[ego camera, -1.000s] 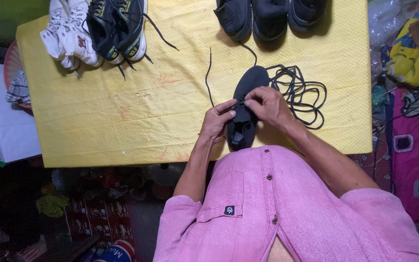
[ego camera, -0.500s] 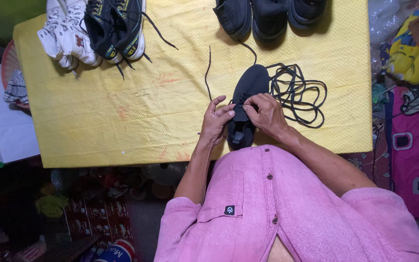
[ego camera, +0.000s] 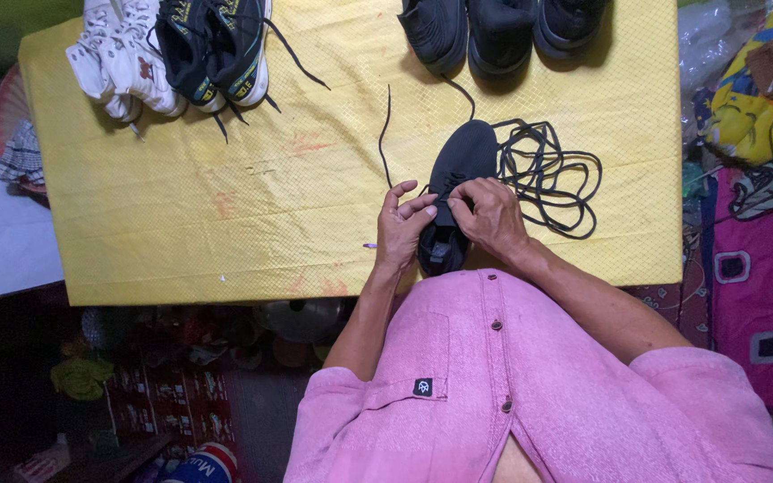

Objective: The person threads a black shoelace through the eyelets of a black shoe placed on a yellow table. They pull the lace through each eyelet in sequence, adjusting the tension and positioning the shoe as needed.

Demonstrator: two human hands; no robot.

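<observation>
A black shoe (ego camera: 464,161) lies on the yellow tablecloth (ego camera: 252,215) near the table's front edge, toe pointing away from me. My left hand (ego camera: 402,228) rests at the shoe's left side with fingers partly spread, touching its lace area. My right hand (ego camera: 487,215) pinches the black lace over the middle of the shoe. One lace end (ego camera: 384,134) runs up to the left of the shoe. A loose tangle of black laces (ego camera: 552,174) lies just right of it.
A white pair of shoes (ego camera: 114,58) and a black pair with yellow trim (ego camera: 216,49) sit at the back left. Three black shoes (ego camera: 503,27) line the back edge. Coloured cloth (ego camera: 758,107) is piled right of the table, and clutter lies below it.
My hands have shifted slightly on the shoe; my left fingers are now spread more. The shoe and laces stay in place.
</observation>
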